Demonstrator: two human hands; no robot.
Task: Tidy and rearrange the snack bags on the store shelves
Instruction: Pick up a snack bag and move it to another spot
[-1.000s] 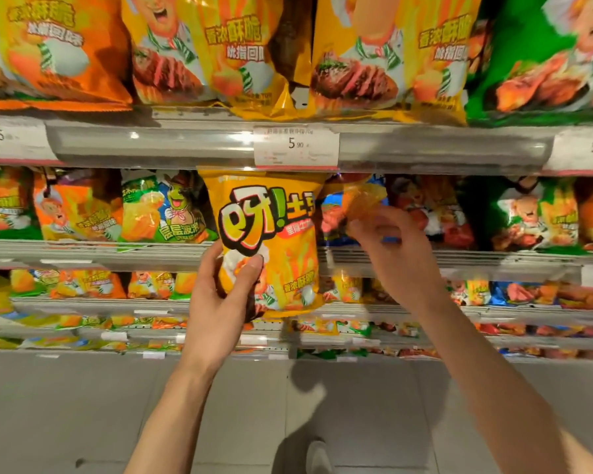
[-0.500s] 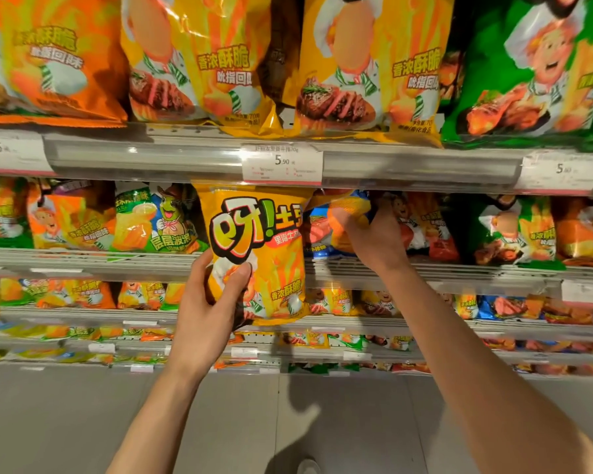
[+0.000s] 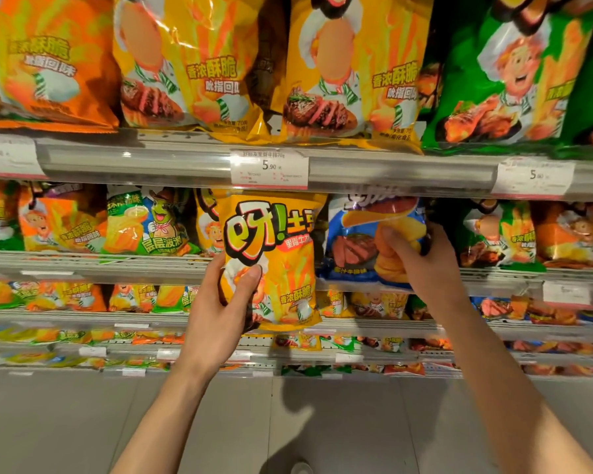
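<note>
My left hand (image 3: 220, 313) grips the lower left of a yellow-orange snack bag (image 3: 281, 254) with big characters, held upright in front of the second shelf (image 3: 117, 265). To its right, my right hand (image 3: 421, 265) is shut on a blue snack bag (image 3: 353, 244) showing steak and chips, thumb on its front, at the shelf's front edge. The blue bag tilts forward, partly out of its row.
Large yellow (image 3: 350, 73), orange (image 3: 42, 63) and green bags (image 3: 514, 77) fill the top shelf above a rail with price tags (image 3: 269, 167). More small bags line the second shelf (image 3: 500, 234) and lower shelves (image 3: 134, 297). Grey floor (image 3: 83, 422) lies below.
My right hand has drawn the blue bag forward out of the row, so its front now shows. The left hand still holds the yellow bag. The camera view has tilted up slightly.
</note>
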